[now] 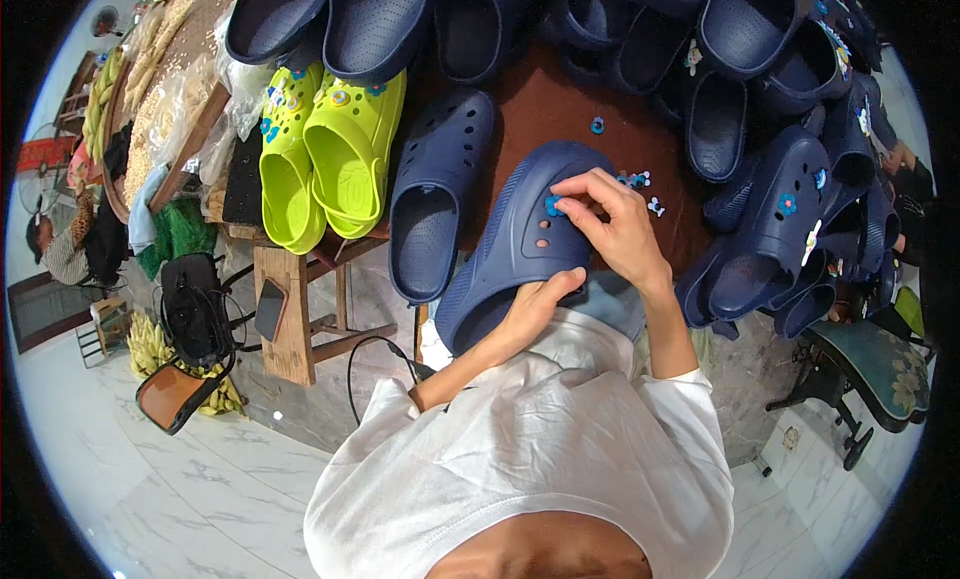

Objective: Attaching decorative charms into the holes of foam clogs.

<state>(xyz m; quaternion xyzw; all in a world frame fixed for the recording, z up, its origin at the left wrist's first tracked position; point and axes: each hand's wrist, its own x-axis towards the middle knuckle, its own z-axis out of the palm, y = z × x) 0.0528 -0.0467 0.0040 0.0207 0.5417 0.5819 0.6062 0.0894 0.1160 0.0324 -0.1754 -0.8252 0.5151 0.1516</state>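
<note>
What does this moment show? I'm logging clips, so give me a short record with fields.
left hand: grips the navy clog from below
right hand: fingertips press a small blue charm at a hole in the clog's top
loose charms: on the brown tabletop, beside the right hand
nearby: lime green clogs, another navy clog

Shoe workshop: table (560, 104) heaped with clogs (770, 39)
</note>
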